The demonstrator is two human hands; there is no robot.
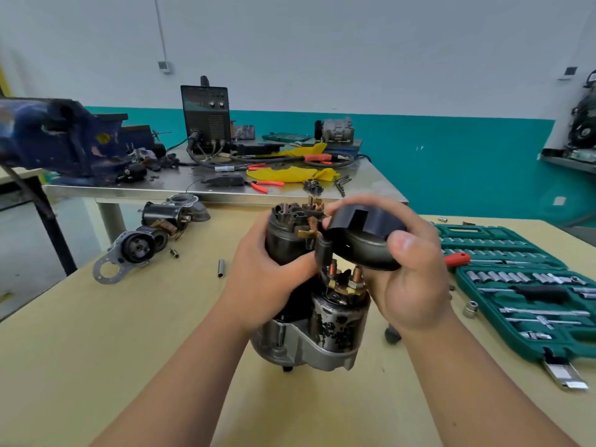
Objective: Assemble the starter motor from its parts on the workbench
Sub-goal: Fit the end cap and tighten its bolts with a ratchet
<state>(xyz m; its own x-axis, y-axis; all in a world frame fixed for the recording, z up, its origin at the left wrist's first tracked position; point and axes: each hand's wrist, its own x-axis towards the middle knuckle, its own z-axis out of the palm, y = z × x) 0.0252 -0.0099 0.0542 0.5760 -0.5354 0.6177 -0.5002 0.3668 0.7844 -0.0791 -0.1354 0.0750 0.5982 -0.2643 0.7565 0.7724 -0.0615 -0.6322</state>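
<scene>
The starter motor (325,327) stands upright on the tan workbench (96,366), its silver nose housing down and the solenoid with copper terminals (350,282) at the front right. My left hand (271,269) grips the black cylindrical motor body, whose brush holder (298,214) is exposed on top. My right hand (409,272) holds the black end cap (361,240) tilted, just right of the brush holder. A thin black lead runs down from the brushes to a terminal.
A second starter's parts (151,237) lie at the left, with a small sleeve (221,268) near them. An open green socket set (529,291) fills the right side, a loose socket (470,308) beside it. Behind stands a steel table (371,179) with a blue vise (61,137), welder and pliers.
</scene>
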